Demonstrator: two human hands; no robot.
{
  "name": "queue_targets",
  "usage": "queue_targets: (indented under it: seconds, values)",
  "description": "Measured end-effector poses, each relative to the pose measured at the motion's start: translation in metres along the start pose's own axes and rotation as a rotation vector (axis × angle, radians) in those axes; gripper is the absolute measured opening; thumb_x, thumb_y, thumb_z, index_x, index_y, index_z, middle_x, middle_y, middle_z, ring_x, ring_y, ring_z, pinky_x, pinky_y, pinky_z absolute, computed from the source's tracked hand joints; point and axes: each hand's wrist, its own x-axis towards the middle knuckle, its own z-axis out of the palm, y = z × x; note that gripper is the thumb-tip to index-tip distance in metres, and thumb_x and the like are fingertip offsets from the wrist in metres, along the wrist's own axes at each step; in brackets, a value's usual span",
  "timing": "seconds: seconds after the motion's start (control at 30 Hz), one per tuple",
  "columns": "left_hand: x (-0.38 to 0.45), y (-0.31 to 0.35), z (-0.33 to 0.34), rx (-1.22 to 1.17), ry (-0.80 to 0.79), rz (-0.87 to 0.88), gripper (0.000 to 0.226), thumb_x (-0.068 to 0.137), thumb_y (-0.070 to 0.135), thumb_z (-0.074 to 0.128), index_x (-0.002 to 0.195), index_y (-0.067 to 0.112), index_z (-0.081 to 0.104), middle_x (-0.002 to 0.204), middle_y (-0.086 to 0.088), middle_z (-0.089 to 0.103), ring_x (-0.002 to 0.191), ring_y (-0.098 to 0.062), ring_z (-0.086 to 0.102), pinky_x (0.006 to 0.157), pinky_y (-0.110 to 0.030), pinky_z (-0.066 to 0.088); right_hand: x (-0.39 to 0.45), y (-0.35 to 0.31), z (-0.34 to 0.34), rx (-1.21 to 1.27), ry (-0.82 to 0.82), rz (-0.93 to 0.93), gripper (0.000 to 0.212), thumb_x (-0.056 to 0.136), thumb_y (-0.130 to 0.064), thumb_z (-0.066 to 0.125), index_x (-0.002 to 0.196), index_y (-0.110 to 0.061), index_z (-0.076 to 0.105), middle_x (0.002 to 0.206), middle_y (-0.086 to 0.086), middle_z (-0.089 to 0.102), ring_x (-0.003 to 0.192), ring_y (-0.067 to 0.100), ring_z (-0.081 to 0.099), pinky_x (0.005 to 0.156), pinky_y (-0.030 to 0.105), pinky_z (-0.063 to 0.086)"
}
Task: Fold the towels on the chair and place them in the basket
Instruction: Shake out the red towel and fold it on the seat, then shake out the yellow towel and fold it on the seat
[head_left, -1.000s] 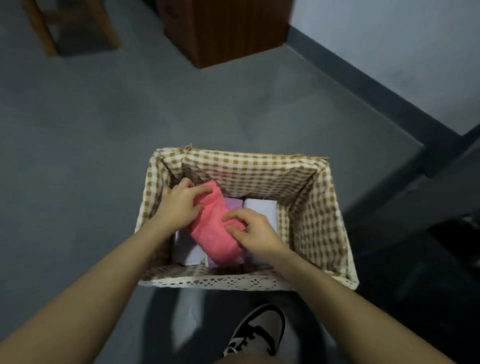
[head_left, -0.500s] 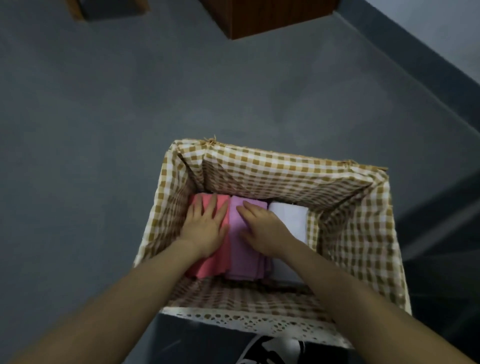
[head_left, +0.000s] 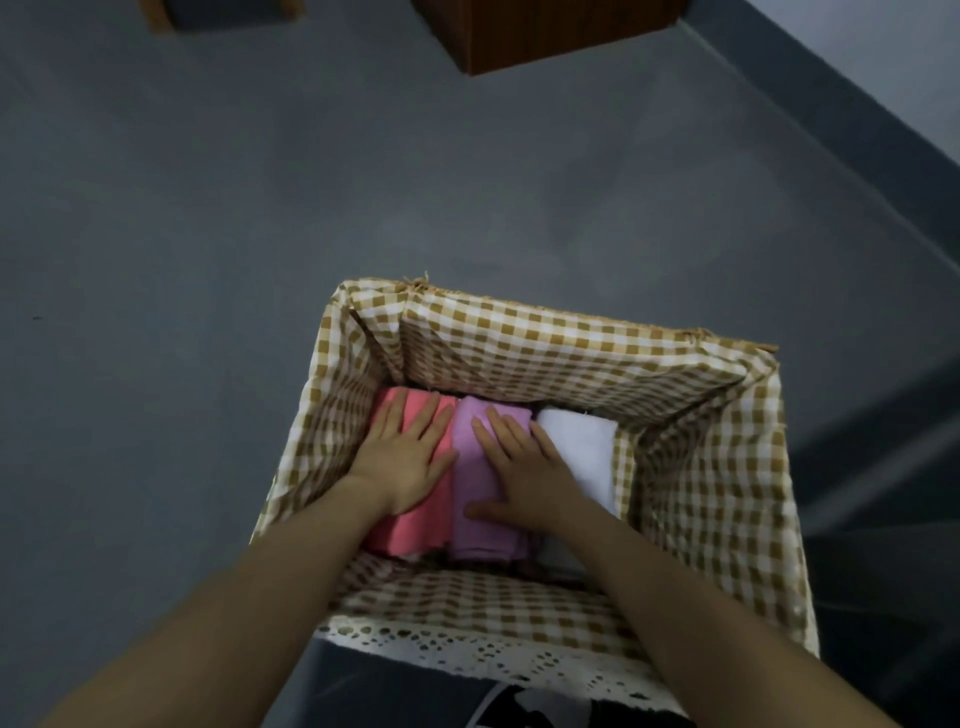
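Down in the bottom of the basket (head_left: 717, 467), both hands are lying flat on folded towels, so neither one is actually gripping anything. The left hand (head_left: 402, 457) has its fingers straight and spread, palm down on the pink towel (head_left: 410, 530), fingertips pointing to about 12 o'clock. The right hand (head_left: 524, 467) sits just beside it, fingers also straight, pressing on the purple towel (head_left: 475, 467), with the thumb stuck out toward 9 o'clock across the cloth. Its outer edge touches or nearly touches the white towel (head_left: 584, 447), can't quite tell which.

The three towels sit side by side in a row, pink at 9 o'clock, purple in the middle, white at 3 o'clock, each one touching its neighbour. They fill the floor of the basket from the far wall toward the near wall.

The basket itself has a tan and white gingham liner with a white lace trim folded over the near rim. It sits on a grey floor (head_left: 208, 260). At 12 o'clock, well apart from the basket, there's the corner of a brown wooden cabinet (head_left: 545, 31), and a dark baseboard (head_left: 831, 130) runs along the wall at about 2 o'clock.
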Motion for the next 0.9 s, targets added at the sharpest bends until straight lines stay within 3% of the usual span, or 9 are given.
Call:
queue_targets:
  seconds: [0.1,0.2,0.27,0.33,0.4,0.5,0.73,0.9]
  values:
    - [-0.009,0.005,-0.017,0.028,0.005,-0.006,0.065,0.097,0.053,0.01,0.153,0.021,0.005,0.161,-0.004,0.0,0.147,-0.031,-0.001,0.117,-0.039,-0.002,-0.004,-0.002,-0.02,-0.035,-0.041,0.03,0.088,0.09,-0.06,0.05,0.155,-0.026,0.0,0.162,0.002,-0.004,0.149,0.02,0.003,0.118,0.038,0.002]
    - [-0.029,0.009,-0.04,0.067,0.061,0.06,0.082,0.083,0.057,-0.005,0.152,0.018,0.018,0.157,-0.007,0.022,0.142,-0.028,0.022,0.114,-0.037,0.016,-0.019,-0.009,-0.053,-0.038,-0.075,0.05,0.069,0.097,-0.047,0.044,0.154,-0.026,0.012,0.161,0.003,0.015,0.145,0.024,0.018,0.114,0.035,0.016]
    - [-0.042,0.015,-0.059,0.041,0.147,0.091,0.094,0.072,0.054,-0.011,0.148,0.016,0.029,0.147,-0.009,0.039,0.132,-0.029,0.037,0.107,-0.037,0.027,-0.034,-0.016,-0.075,-0.03,-0.008,0.047,0.06,0.098,-0.041,0.045,0.151,-0.023,0.026,0.152,0.005,0.035,0.134,0.027,0.035,0.107,0.036,0.03]
    - [-0.055,0.023,-0.082,0.004,0.248,0.109,0.079,0.082,0.051,0.001,0.141,0.015,0.039,0.137,-0.008,0.049,0.122,-0.028,0.047,0.099,-0.036,0.034,-0.052,-0.025,-0.099,-0.063,0.122,0.058,0.051,0.098,-0.038,0.045,0.146,-0.023,0.037,0.143,0.003,0.046,0.126,0.026,0.043,0.102,0.036,0.035]
    - [-0.069,0.034,-0.109,-0.033,0.325,0.139,0.055,0.093,0.043,0.022,0.134,0.015,0.046,0.132,-0.006,0.052,0.12,-0.026,0.048,0.096,-0.034,0.034,-0.075,-0.032,-0.124,-0.104,0.235,0.076,0.045,0.097,-0.037,0.045,0.141,-0.023,0.043,0.139,0.002,0.049,0.126,0.025,0.044,0.101,0.035,0.033]
    - [-0.092,0.054,-0.155,-0.106,0.431,0.18,0.042,0.097,0.032,0.039,0.133,0.013,0.048,0.132,-0.006,0.053,0.122,-0.025,0.048,0.099,-0.034,0.034,-0.115,-0.039,-0.165,-0.232,0.38,0.072,0.038,0.097,-0.034,0.043,0.132,-0.02,0.051,0.132,0.003,0.053,0.123,0.024,0.047,0.097,0.034,0.034]
    - [-0.157,0.127,-0.262,-0.159,0.72,0.385,0.052,0.091,0.037,0.035,0.132,0.011,0.052,0.131,-0.007,0.055,0.12,-0.028,0.05,0.098,-0.038,0.036,-0.233,-0.045,-0.244,-0.26,0.774,0.226,0.028,0.092,-0.027,0.052,0.113,-0.015,0.066,0.105,0.004,0.066,0.1,0.029,0.061,0.077,0.036,0.045]
    - [-0.196,0.218,-0.313,-0.211,0.846,0.648,0.038,0.099,0.029,0.045,0.134,0.015,0.051,0.136,-0.001,0.051,0.125,-0.021,0.045,0.103,-0.033,0.027,-0.342,-0.038,-0.281,-0.332,1.017,0.401,0.035,0.086,-0.032,0.04,0.096,-0.016,0.07,0.087,0.001,0.068,0.079,0.027,0.065,0.064,0.033,0.049]
